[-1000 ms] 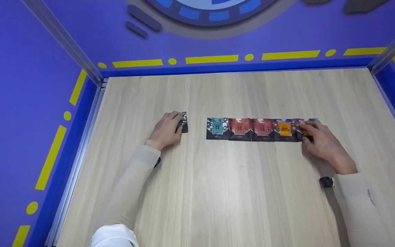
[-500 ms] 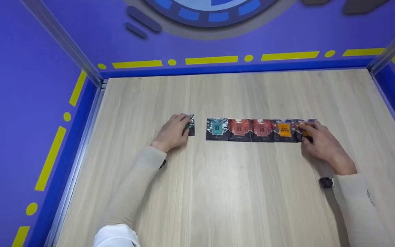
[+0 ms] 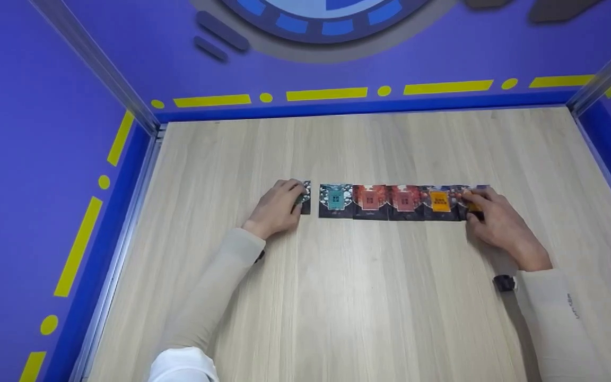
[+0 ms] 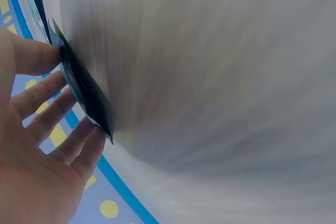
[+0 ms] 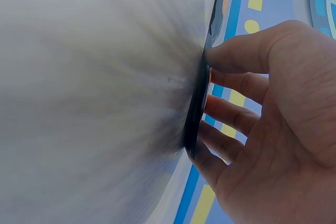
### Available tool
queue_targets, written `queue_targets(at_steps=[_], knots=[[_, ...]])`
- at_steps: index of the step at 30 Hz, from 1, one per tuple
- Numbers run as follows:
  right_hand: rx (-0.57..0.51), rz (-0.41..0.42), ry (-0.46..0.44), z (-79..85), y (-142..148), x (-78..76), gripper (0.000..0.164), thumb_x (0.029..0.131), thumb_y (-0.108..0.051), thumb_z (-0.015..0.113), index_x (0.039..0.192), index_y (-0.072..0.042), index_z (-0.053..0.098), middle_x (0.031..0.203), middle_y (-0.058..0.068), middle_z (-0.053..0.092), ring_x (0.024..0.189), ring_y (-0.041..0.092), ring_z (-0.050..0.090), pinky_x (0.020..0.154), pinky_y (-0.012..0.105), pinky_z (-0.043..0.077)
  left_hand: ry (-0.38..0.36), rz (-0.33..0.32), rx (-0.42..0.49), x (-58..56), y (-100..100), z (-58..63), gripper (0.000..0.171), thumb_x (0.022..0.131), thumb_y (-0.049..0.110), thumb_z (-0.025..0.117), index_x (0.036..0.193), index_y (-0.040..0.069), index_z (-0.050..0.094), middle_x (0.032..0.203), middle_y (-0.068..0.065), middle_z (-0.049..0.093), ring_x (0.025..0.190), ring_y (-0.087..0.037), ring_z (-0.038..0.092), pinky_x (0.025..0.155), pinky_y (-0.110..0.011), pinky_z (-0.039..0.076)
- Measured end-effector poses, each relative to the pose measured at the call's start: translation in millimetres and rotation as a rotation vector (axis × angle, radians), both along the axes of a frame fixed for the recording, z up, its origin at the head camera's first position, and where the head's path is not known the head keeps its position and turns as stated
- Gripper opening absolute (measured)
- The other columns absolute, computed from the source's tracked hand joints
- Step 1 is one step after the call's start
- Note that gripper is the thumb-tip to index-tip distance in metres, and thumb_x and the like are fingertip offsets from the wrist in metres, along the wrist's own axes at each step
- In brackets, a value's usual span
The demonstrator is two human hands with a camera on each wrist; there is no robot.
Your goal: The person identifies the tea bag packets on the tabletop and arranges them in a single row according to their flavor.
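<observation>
In the head view my left hand (image 3: 275,208) holds a small flat dark sachet (image 3: 306,200) with a teal-and-white print, its fingers hiding most of the front. The left wrist view has the thumb at one edge of the sachet (image 4: 86,90) and the other fingers spread over its face. A narrow gap separates it from a row of sachets, which starts with a teal-labelled sachet (image 3: 335,200), then two red ones (image 3: 370,201) and an orange one (image 3: 439,202). My right hand (image 3: 506,227) holds the row's rightmost sachet (image 5: 196,108) between thumb and fingers, partly covering it.
All the sachets lie on a pale wood-grain table (image 3: 348,297). Blue-purple panels with yellow marks, such as the back wall (image 3: 337,71), enclose its back and sides. Metal profiles (image 3: 93,63) stand at the corners.
My left hand has slid its sachet rightward and slightly nearer to me, narrowing the gap to the row. The right hand and the row keep their places.
</observation>
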State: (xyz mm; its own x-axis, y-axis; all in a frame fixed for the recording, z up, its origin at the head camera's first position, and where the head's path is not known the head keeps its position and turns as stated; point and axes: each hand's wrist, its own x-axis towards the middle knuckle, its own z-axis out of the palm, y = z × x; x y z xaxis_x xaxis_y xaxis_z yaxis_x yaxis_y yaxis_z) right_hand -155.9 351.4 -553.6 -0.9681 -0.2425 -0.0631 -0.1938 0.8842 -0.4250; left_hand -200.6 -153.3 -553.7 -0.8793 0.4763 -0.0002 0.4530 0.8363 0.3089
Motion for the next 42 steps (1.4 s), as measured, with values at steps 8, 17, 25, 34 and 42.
queue_targets(at_steps=[8,17,25,34,42], knots=[[-0.006,-0.010,0.008,-1.1,-0.2,1.7,0.054,0.101,-0.007,0.061,0.152,0.006,0.051,0.150,0.033,0.043,0.131,0.054,0.046,0.109,0.075,0.041,-0.003,0.007,-0.018,4.2,11.3,0.7,0.038,0.103,0.018,0.061,0.139,0.007,0.066,0.148,-0.009,0.061,0.141,-0.032,0.053,0.121,-0.044,0.044],[-0.003,-0.023,-0.001,-0.2,-0.3,2.2,0.055,0.102,-0.008,0.062,0.154,0.004,0.050,0.150,0.032,0.043,0.128,0.052,0.046,0.109,0.075,0.040,0.025,-0.009,-0.022,6.4,16.8,-1.0,0.038,0.103,0.020,0.061,0.138,0.006,0.066,0.147,-0.009,0.061,0.140,-0.033,0.054,0.120,-0.045,0.045],[-0.012,-0.014,-0.005,0.7,0.1,1.4,0.055,0.101,-0.007,0.061,0.154,0.005,0.050,0.148,0.033,0.044,0.128,0.052,0.046,0.108,0.076,0.041,0.013,-0.023,-0.011,6.5,17.7,-0.4,0.037,0.103,0.019,0.062,0.137,0.005,0.066,0.147,-0.010,0.061,0.140,-0.033,0.054,0.121,-0.044,0.044],[0.009,-0.021,-0.034,4.2,-4.3,-3.9,0.056,0.099,-0.007,0.063,0.153,0.007,0.051,0.151,0.032,0.041,0.129,0.052,0.045,0.111,0.075,0.040,0.017,-0.027,-0.019,5.5,15.4,2.6,0.037,0.104,0.019,0.063,0.138,0.007,0.066,0.148,-0.009,0.060,0.142,-0.032,0.053,0.120,-0.045,0.045],[0.013,-0.002,-0.057,12.2,-4.8,-7.5,0.056,0.098,-0.007,0.064,0.151,0.009,0.052,0.152,0.033,0.041,0.131,0.053,0.044,0.109,0.074,0.041,0.049,0.003,0.008,3.1,10.7,6.7,0.039,0.106,0.020,0.060,0.143,0.009,0.064,0.149,-0.008,0.060,0.143,-0.032,0.052,0.117,-0.050,0.047]])
